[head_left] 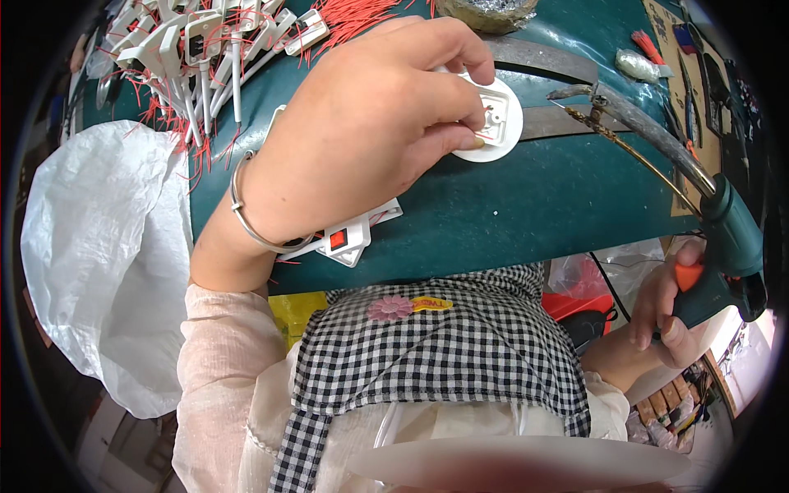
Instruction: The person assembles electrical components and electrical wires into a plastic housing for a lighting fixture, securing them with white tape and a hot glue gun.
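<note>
With bent fingers, my left hand (386,107) grips the rim of a round white plastic part (507,107) with a recessed centre. The hand covers the part's left side. At the right, my right hand (675,316) is wrapped around the handle of a green soldering gun (734,226) with an orange trigger. Its metal barrel (657,135) and thin solder-feed tube (637,156) point left, the tip apart from the round part. Under my left wrist lies a white plastic piece with a red switch (339,240), partly hidden.
A heap of white plastic housings (201,41) with red wires sits at the far left, beside a bundle of red wires (349,20). Flat metal strips (546,62) lie on the green table (460,222). A white sack (107,246) hangs at the left edge; a round tin (489,12) stands behind.
</note>
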`<state>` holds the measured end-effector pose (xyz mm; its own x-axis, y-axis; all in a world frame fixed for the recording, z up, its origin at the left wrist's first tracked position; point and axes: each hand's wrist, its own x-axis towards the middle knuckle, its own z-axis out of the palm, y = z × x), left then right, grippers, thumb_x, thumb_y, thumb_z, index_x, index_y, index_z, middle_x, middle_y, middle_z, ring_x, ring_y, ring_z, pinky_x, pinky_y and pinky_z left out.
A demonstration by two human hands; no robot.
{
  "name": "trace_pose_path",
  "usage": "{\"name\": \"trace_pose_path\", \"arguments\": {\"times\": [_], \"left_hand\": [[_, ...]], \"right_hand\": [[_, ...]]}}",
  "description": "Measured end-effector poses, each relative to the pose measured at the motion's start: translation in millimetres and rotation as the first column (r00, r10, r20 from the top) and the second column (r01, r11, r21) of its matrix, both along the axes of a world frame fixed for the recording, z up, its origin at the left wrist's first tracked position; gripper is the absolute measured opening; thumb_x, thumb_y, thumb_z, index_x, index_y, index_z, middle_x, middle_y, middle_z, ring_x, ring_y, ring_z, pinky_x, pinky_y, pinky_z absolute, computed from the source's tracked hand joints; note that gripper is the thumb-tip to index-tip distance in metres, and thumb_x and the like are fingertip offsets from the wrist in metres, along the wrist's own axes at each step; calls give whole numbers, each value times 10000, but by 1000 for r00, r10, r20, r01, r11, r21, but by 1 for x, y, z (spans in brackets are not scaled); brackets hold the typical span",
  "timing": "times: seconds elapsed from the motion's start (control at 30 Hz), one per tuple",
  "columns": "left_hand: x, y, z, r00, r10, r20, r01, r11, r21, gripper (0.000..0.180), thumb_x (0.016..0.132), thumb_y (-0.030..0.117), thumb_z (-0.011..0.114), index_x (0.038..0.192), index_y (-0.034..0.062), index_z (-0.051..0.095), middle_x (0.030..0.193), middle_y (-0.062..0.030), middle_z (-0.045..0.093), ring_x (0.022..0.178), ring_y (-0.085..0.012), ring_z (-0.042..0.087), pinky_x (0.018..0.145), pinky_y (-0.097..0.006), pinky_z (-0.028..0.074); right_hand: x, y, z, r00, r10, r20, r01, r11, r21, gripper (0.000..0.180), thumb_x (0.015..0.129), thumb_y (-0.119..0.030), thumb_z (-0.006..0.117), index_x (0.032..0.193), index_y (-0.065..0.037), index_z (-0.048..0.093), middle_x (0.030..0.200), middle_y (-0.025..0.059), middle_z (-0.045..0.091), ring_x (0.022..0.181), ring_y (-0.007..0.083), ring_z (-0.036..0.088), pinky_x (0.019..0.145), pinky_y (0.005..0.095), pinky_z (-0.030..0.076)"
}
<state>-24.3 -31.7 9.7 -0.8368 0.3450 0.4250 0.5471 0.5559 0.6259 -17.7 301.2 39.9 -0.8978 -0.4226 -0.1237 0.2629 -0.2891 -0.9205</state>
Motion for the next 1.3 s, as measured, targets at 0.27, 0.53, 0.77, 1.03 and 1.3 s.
{"name": "trace_pose_path", "arguments": {"times": [0.27, 0.53, 0.77, 1.03, 1.3], "left_hand": [[6, 9, -2, 987, 157, -26, -159, 972, -173, 112, 717, 33, 673, 796, 6, 599, 940, -75, 569, 852, -272, 587, 710, -353, 495], [-22, 0, -17, 972, -1, -237, -49, 977, -207, 125, 743, 13, 677, 809, 15, 572, 1012, -140, 554, 865, -295, 578, 747, -324, 481], [-37, 6, -47, 698, -78, -712, 79, 996, -31, 131, 727, 28, 680, 787, 21, 564, 980, -148, 561, 843, -304, 582, 721, -337, 484], [-34, 6, -45, 745, -102, -659, 119, 993, -19, 144, 717, 20, 681, 775, 23, 549, 955, -143, 560, 809, -305, 586, 685, -330, 486], [-21, 5, -14, 944, -29, -328, 26, 1000, -14, 136, 719, 9, 664, 775, 18, 541, 924, -138, 547, 790, -302, 575, 672, -331, 477]], "right_hand": [[1, 2, -1, 999, 35, 12, -35, 999, -3, 640, 714, -52, 693, 1183, 101, 285, 551, 24, 451, 386, 128, 513, 362, 225, 471], [4, 5, -3, 998, 60, 9, -60, 998, -6, 653, 703, -41, 692, 1195, 117, 292, 546, 24, 449, 384, 127, 510, 366, 224, 476], [7, 4, -7, 995, 61, -76, -60, 998, 23, 597, 728, -63, 720, 1169, 102, 354, 528, 12, 468, 349, 105, 487, 324, 179, 396], [19, -4, -7, 999, -20, 41, 17, 997, 70, 622, 662, -58, 714, 1128, 144, 355, 541, 53, 443, 356, 144, 476, 339, 217, 425], [26, -17, -4, 991, -110, 81, 97, 984, 146, 596, 629, -62, 748, 1069, 136, 399, 595, 81, 459, 367, 140, 468, 350, 212, 426]]}}
